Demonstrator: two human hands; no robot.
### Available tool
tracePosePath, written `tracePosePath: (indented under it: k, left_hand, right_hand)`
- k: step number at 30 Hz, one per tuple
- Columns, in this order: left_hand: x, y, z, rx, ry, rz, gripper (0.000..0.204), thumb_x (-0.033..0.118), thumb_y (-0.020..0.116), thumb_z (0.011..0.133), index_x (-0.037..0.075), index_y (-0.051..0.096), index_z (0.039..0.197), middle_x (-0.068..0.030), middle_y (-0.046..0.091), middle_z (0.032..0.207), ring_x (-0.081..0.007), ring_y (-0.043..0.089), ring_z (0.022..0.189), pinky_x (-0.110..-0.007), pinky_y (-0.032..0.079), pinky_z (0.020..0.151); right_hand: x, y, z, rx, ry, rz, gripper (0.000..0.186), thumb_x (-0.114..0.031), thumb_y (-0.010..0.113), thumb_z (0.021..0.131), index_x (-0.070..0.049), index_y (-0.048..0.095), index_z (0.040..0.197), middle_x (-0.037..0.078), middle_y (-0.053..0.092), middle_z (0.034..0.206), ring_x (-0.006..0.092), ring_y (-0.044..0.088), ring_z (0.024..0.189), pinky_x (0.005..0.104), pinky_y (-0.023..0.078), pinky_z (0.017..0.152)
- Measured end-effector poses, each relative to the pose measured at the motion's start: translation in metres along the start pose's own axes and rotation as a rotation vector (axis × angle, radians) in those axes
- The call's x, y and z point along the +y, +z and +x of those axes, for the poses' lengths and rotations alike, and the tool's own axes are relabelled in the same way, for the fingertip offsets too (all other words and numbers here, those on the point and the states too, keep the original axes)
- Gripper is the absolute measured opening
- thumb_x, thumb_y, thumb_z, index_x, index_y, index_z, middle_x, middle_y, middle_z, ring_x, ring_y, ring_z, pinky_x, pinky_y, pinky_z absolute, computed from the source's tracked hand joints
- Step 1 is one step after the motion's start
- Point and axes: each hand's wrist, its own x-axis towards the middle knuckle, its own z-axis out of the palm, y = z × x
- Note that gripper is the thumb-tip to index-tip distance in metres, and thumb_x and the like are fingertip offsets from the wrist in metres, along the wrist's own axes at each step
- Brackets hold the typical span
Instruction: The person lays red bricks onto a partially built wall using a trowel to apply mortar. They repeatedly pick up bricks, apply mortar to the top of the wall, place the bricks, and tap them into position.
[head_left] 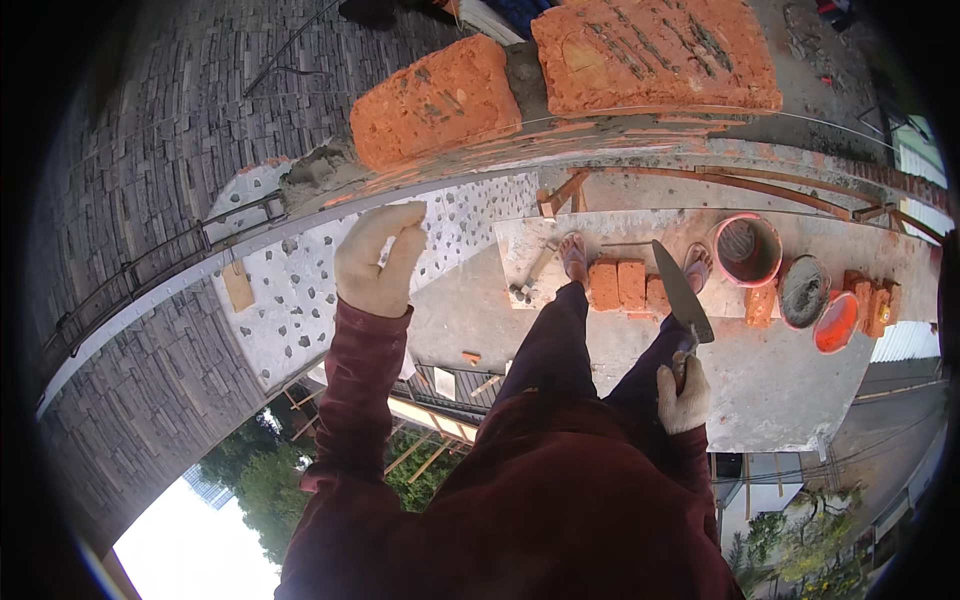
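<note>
My left hand, in a pale work glove, is raised just below the brick wall. Its fingers are half curled, a gap shows beside the thumb, and nothing is visible in it. My right hand, also gloved, is wrapped round the handle of a trowel whose blade points up and away from me. Two orange bricks top the wall: a smaller one on the left and a larger, mortar-streaked one on the right. Grey mortar fills the joint between them. A thin string runs along their near edge.
I stand in sandals on a board platform. Loose bricks lie by my feet, a hammer to their left. To the right are a pink bucket of mortar, a dark bucket and a red bucket. The platform's edge drops off.
</note>
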Motion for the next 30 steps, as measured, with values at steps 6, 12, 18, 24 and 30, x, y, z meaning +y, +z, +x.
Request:
tracePosePath:
  k: [6, 12, 18, 24, 30]
  left_hand:
    - [-0.103, -0.091, 0.133, -0.176, 0.096, 0.143, 0.071, 0.024, 0.078, 0.091, 0.01, 0.049, 0.154, -0.0161, 0.059, 0.145, -0.0274, 0.061, 0.126, -0.04, 0.05, 0.108]
    - [-0.096, -0.056, 0.197, -0.43, 0.307, 0.195, 0.065, 0.029, 0.074, 0.095, 0.011, 0.051, 0.153, -0.0146, 0.06, 0.147, -0.0281, 0.055, 0.138, -0.038, 0.042, 0.117]
    - [-0.098, -0.031, 0.219, -0.648, 0.291, 0.129, 0.058, 0.036, 0.068, 0.1, 0.006, 0.057, 0.148, -0.0142, 0.07, 0.132, -0.0225, 0.067, 0.119, -0.035, 0.05, 0.105]
    - [-0.104, -0.024, 0.23, -0.611, 0.335, 0.134, 0.051, 0.035, 0.068, 0.1, 0.005, 0.064, 0.141, -0.0146, 0.073, 0.126, -0.0229, 0.069, 0.116, -0.035, 0.05, 0.103]
    - [-0.109, -0.017, 0.228, -0.584, 0.341, 0.031, 0.048, 0.034, 0.068, 0.1, 0.005, 0.067, 0.138, -0.0154, 0.075, 0.123, -0.0246, 0.069, 0.116, -0.036, 0.049, 0.103]
  right_hand:
    - [-0.112, 0.016, 0.061, -0.31, -0.304, -0.136, 0.021, -0.017, 0.07, 0.093, -0.003, 0.058, 0.103, 0.017, 0.065, 0.086, 0.0406, 0.067, 0.078, 0.0453, 0.052, 0.067]
    - [-0.166, 0.074, 0.06, -0.381, -0.145, 0.014, 0.018, -0.016, 0.067, 0.095, -0.001, 0.057, 0.097, 0.011, 0.054, 0.067, 0.0254, 0.061, 0.06, 0.0381, 0.047, 0.059]
    - [-0.175, 0.123, 0.05, -0.368, 0.011, 0.231, 0.022, -0.018, 0.064, 0.098, 0.003, 0.062, 0.106, 0.007, 0.055, 0.065, 0.013, 0.057, 0.056, 0.0314, 0.046, 0.055]
    - [-0.191, 0.143, 0.041, -0.358, 0.184, 0.515, 0.027, -0.02, 0.062, 0.1, 0.003, 0.064, 0.114, 0.0, 0.055, 0.063, 0.0065, 0.053, 0.051, 0.0252, 0.044, 0.049]
    - [-0.192, 0.141, 0.044, -0.393, 0.145, 0.476, 0.028, -0.018, 0.059, 0.101, 0.004, 0.062, 0.118, 0.0, 0.055, 0.064, 0.0068, 0.052, 0.05, 0.0242, 0.043, 0.047]
